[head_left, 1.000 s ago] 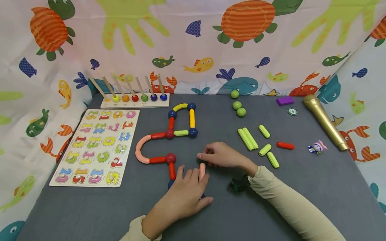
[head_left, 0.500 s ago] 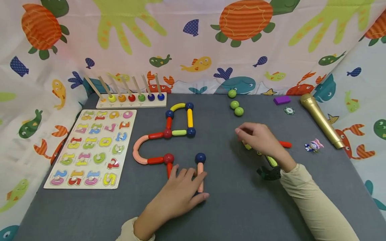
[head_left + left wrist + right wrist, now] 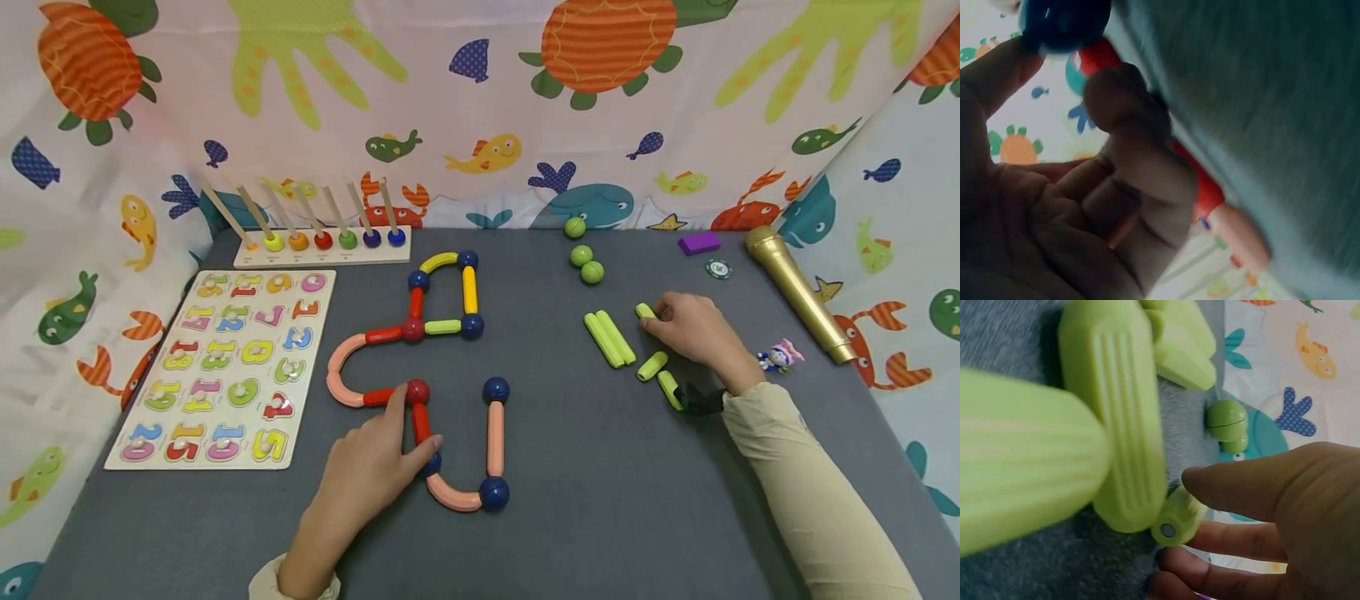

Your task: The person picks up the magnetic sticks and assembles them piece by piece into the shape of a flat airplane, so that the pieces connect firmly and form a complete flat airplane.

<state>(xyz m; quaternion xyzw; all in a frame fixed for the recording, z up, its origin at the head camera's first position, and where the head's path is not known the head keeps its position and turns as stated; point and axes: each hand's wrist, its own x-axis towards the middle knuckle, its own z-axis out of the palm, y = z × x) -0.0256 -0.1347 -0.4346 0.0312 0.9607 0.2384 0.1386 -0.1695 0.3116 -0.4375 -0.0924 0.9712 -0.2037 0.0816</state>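
Observation:
My left hand [image 3: 363, 467] lies over the chain of magnetic rods and balls. Its index fingertip touches the red ball [image 3: 417, 391], while the thumb rests near the blue ball [image 3: 431, 463] below, the short red rod [image 3: 422, 423] running between them. In the left wrist view the thumb meets that blue ball and the other fingers are bent beside the red rods. Over on the right, my right hand [image 3: 696, 332] pinches a short green magnetic rod [image 3: 1177, 519] between thumb and fingers. Two long green rods [image 3: 609, 339] and two short green rods [image 3: 652, 366] lie near it.
An upright peach rod [image 3: 496, 439] between blue balls joins the chain's lower right. Left stand a number puzzle board [image 3: 202, 417] and a peg stand [image 3: 330, 253]. Green balls [image 3: 581, 255], a gold microphone [image 3: 801, 292], a figurine [image 3: 780, 356] and a purple block [image 3: 699, 242] lie behind and right.
My right hand let go of a blue ball atop the peach rod, moved right and took a short green rod. My left hand shifted left from the peach rod to the red ball.

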